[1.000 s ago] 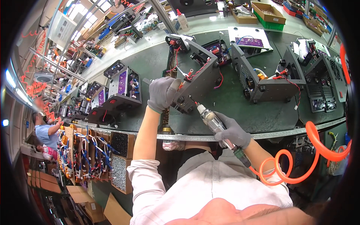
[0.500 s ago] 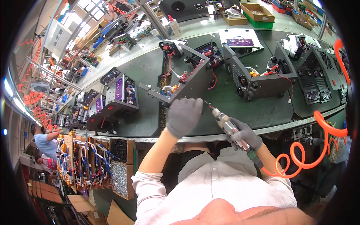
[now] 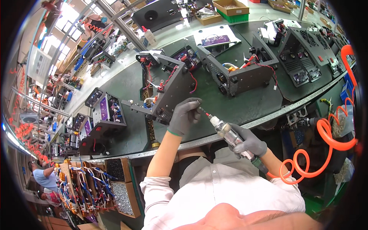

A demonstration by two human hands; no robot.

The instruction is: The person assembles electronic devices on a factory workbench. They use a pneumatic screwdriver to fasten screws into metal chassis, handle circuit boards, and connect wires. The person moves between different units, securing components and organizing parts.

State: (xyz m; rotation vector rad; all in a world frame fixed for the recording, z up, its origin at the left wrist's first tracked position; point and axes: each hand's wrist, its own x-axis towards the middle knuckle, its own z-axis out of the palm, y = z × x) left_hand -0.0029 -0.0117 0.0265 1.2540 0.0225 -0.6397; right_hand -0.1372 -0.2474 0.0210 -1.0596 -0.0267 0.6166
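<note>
My right hand [image 3: 250,142], in a grey glove, is wrapped round a pneumatic screwdriver [image 3: 227,132] fed by an orange coiled hose [image 3: 325,134]. The bit points up and to the left, toward my left hand [image 3: 182,118]. That gloved hand is closed, thumb and fingers pinched together close to the bit's tip; whatever they hold is too small to make out. Just beyond the left hand stands a dark metal housing [image 3: 174,94] with red and white wires, tilted on the green work surface. A second open housing [image 3: 249,81] with wires and orange parts stands to its right.
The bench's metal edge [image 3: 264,119] runs in front of me. More housings [image 3: 109,115] stand at left, others [image 3: 297,61] at far right. Boxes of small screws [image 3: 125,197] and wire bundles [image 3: 82,184] sit at lower left. A person [image 3: 44,176] works at far left.
My left hand has turned, its fingers now pinched close to the bit. The screwdriver stays in my right hand. The whole view has shifted, so the bench things appear farther left.
</note>
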